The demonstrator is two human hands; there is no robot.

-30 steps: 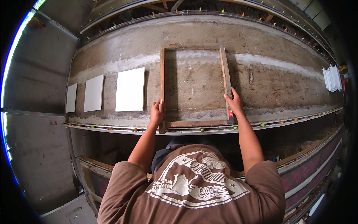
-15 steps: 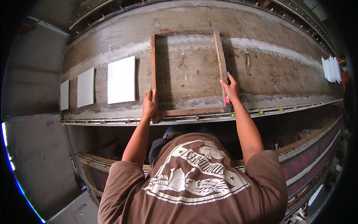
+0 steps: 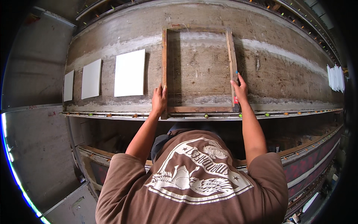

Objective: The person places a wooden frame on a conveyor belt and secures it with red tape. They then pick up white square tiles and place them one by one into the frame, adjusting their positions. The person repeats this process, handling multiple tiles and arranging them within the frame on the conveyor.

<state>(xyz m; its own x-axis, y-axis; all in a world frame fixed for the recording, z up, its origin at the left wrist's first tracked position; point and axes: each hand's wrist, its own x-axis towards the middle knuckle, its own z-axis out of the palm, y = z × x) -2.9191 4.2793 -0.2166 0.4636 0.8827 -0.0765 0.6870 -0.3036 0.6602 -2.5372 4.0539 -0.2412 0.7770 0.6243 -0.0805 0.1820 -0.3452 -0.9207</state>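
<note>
A rectangular wooden frame (image 3: 201, 109) lies on the long, stained table (image 3: 283, 80), its near rail by the table's front edge. My left hand (image 3: 159, 100) grips the left rail near its lower end, fingers along the outer side. On the opposite side my right hand (image 3: 240, 89) is closed on the right rail, just above a red label, with fingers over the outside and the thumb on top. The tabletop shows through the frame; I cannot tell whether a fine mesh spans it.
White sheets (image 3: 129, 72) lie spaced in a row left of the frame. At the table's far right is a bunch of white strips (image 3: 336, 78). Coloured clips (image 3: 206, 116) line the front rail. Grey panels (image 3: 35, 138) stand at the left; another long bench (image 3: 313, 151) sits below, at the right.
The whole scene has shifted a little right in the view. Both hands keep their hold, and the frame stays at about the same spot on the table.
</note>
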